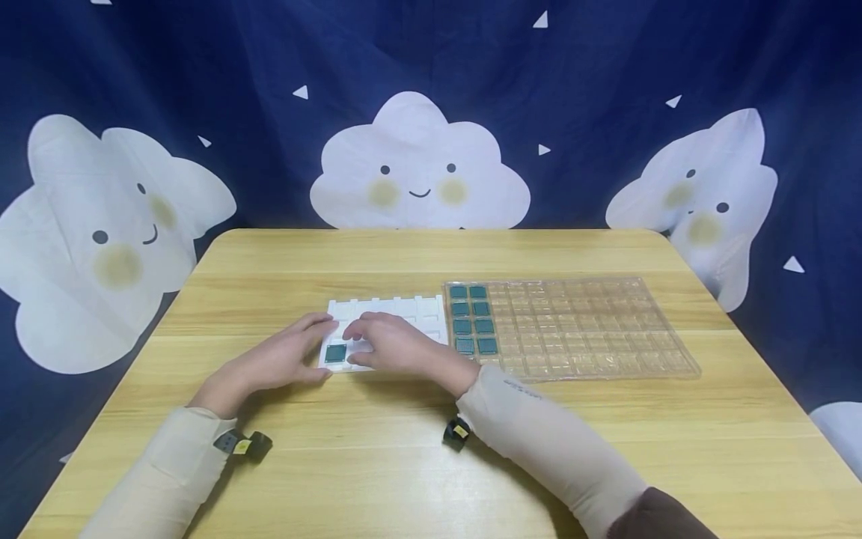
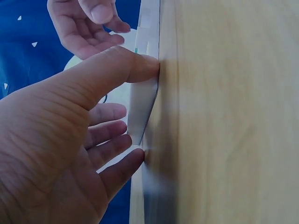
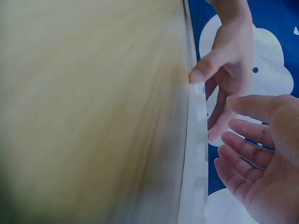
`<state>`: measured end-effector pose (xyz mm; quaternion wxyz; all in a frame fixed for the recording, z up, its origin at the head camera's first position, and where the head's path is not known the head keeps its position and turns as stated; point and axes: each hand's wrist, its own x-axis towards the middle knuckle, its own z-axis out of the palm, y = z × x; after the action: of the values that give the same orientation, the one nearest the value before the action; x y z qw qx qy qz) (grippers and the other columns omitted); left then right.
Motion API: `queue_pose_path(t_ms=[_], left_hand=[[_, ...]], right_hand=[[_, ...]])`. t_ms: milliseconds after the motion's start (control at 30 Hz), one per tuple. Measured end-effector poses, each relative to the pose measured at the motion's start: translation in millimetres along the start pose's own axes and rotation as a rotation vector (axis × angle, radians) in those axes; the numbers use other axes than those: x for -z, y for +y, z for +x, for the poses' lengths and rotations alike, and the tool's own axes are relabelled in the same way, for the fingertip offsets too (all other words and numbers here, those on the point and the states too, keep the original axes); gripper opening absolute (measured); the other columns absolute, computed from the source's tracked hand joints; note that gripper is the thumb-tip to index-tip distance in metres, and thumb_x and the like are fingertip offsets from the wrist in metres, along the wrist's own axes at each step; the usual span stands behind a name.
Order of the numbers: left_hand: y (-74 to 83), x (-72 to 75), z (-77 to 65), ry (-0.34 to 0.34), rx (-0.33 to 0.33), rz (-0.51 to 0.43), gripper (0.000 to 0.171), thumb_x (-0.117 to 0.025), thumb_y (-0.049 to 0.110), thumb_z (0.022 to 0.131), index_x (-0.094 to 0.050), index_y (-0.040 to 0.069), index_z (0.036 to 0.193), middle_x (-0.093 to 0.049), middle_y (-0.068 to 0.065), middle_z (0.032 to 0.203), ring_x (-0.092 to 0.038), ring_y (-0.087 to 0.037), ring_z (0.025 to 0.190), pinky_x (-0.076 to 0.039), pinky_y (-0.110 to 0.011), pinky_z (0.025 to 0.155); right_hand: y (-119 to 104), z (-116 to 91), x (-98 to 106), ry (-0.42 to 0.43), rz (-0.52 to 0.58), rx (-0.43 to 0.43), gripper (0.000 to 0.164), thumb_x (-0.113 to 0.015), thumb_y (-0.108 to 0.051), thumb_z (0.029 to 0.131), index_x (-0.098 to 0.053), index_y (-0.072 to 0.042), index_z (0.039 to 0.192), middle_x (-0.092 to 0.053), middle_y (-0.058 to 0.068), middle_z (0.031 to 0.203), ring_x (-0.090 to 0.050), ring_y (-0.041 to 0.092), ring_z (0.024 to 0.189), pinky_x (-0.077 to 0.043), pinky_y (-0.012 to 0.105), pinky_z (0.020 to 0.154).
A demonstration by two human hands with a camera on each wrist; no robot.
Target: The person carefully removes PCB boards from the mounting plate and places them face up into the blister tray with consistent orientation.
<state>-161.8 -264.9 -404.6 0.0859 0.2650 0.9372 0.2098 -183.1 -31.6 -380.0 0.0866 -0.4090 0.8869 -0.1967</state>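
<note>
My left hand [image 1: 279, 357] holds the left end of a white compartment tray [image 1: 402, 306]. Its thumb presses the near edge, as the left wrist view shows, and its fingers lie around the left end. One green square chip [image 1: 335, 353] sits in the tray's near-left compartment. Above the tray, just right of that chip, hovers my right hand [image 1: 397, 344], with nothing between its loosely bent fingers. In the right wrist view the right thumb and fingertips [image 3: 227, 138] are apart, beside the tray edge [image 3: 199, 154]. Part of the tray is hidden beneath the right hand.
A clear plastic tray [image 1: 572, 368] with many small pockets lies to the right, close against the white tray. Several green chips [image 1: 462, 326] fill its two leftmost columns. Both trays lie on a wooden table [image 1: 377, 464], before a dark blue curtain [image 1: 256, 45].
</note>
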Motion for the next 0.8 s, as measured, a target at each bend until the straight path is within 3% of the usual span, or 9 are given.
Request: queue_pose_path(t_ms=[400, 567, 800], left_hand=[[-1.7, -2.2, 1.2, 0.022, -0.001, -0.004, 0.082, -0.080, 0.034, 0.081, -0.041, -0.004, 0.143, -0.036, -0.021, 0.148, -0.042, -0.038, 0.132, -0.033, -0.053, 0.111], [-1.6, -1.3, 0.6, 0.021, 0.015, -0.012, 0.081, -0.079, 0.035, 0.081, -0.042, 0.000, 0.143, -0.036, -0.021, 0.149, -0.043, -0.039, 0.131, -0.034, -0.054, 0.109], [-2.3, -1.9, -0.4, 0.018, 0.017, -0.017, 0.082, -0.079, 0.038, 0.081, -0.041, 0.003, 0.145, -0.036, -0.020, 0.149, -0.043, -0.040, 0.131, -0.034, -0.056, 0.109]], right_hand=[[-6.4, 14.6, -8.7, 0.001, -0.067, 0.009, 0.043, -0.070, -0.032, 0.091, -0.064, -0.013, 0.129, -0.063, -0.001, 0.118, -0.058, 0.011, 0.104, -0.046, 0.023, 0.095], [-8.5, 19.5, -10.7, -0.008, -0.106, 0.007, 0.046, -0.070, -0.034, 0.091, -0.063, -0.013, 0.131, -0.064, 0.001, 0.123, -0.058, 0.014, 0.109, -0.044, 0.024, 0.098], [-12.0, 25.0, -13.8, -0.038, -0.161, -0.003, 0.044, -0.071, -0.035, 0.090, -0.065, -0.014, 0.127, -0.065, 0.000, 0.119, -0.059, 0.012, 0.104, -0.044, 0.023, 0.096]])
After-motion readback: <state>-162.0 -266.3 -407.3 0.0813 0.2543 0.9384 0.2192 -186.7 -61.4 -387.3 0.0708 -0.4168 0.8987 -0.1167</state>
